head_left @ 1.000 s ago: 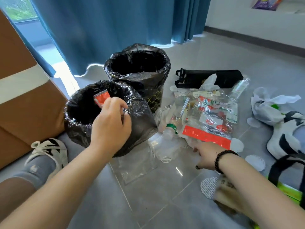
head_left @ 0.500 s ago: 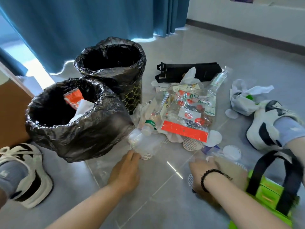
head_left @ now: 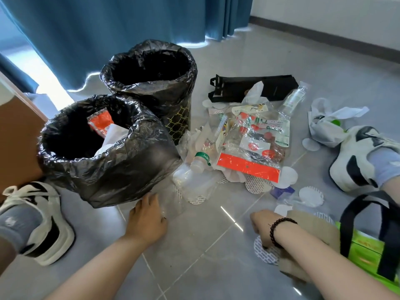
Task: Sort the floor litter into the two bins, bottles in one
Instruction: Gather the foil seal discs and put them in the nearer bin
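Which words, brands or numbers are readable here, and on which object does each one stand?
None can be read.
Green bottle label: white print, too blurred.
Clear packet with red strip: print too small.
Green bag: marks too blurred.
Clear bottle: label illegible.

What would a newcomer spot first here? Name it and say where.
Two bins lined with black bags stand at left: the near bin already holds an orange wrapper, the far bin looks dark inside. Right of them sprawls a litter pile with a clear bag bearing an orange strip and a green-capped bottle.
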`<act>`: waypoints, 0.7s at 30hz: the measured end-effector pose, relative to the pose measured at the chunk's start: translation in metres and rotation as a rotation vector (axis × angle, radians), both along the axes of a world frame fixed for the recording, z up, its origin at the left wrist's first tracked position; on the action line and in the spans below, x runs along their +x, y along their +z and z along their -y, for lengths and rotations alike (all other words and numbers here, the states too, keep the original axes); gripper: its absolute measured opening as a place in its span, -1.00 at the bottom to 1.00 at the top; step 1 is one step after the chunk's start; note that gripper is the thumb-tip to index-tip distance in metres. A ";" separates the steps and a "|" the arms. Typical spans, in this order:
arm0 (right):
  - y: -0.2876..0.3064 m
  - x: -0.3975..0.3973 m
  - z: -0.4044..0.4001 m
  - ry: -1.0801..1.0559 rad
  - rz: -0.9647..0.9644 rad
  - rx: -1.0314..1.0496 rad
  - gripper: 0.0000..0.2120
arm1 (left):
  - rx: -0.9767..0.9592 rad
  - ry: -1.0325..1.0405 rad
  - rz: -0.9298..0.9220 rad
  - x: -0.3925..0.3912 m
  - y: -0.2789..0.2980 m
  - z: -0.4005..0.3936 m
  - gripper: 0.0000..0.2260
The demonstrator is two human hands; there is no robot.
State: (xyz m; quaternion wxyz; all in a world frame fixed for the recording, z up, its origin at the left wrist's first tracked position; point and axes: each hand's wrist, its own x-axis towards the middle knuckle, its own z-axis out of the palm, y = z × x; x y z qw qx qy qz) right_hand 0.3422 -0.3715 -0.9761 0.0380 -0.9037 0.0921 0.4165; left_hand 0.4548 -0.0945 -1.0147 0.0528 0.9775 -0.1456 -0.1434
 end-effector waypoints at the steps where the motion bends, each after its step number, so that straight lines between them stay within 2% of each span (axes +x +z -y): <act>1: 0.000 0.000 0.001 -0.001 0.013 0.033 -0.74 | 0.003 0.016 -0.019 0.003 0.001 0.001 -0.40; 4: 0.008 0.003 0.004 -0.092 0.133 0.173 -0.77 | 0.009 0.054 -0.053 0.011 0.001 -0.002 -0.34; 6: 0.018 0.009 0.004 -0.162 0.287 0.263 -0.84 | -0.027 0.097 -0.071 0.017 -0.001 -0.006 -0.27; 9: 0.039 0.023 -0.001 -0.344 0.539 0.433 -0.74 | -0.070 0.179 -0.081 0.021 -0.003 -0.015 -0.21; 10: 0.048 0.028 -0.005 -0.408 0.612 0.511 -0.75 | -0.054 0.190 -0.099 0.019 -0.002 -0.019 -0.25; 12: 0.067 0.039 -0.014 -0.504 0.727 0.649 -0.80 | -0.047 0.150 -0.119 0.014 -0.003 -0.027 -0.47; 14: 0.087 0.052 -0.026 -0.567 0.821 0.762 -0.84 | -0.124 0.095 -0.094 0.010 -0.002 -0.034 -0.67; 18: 0.128 0.072 -0.053 -0.669 0.951 0.969 -0.84 | -0.303 0.045 -0.182 0.004 0.010 -0.035 -0.78; 21: 0.156 0.088 -0.076 -0.741 1.052 1.091 -0.85 | -0.390 0.029 -0.263 0.002 0.028 -0.034 -0.77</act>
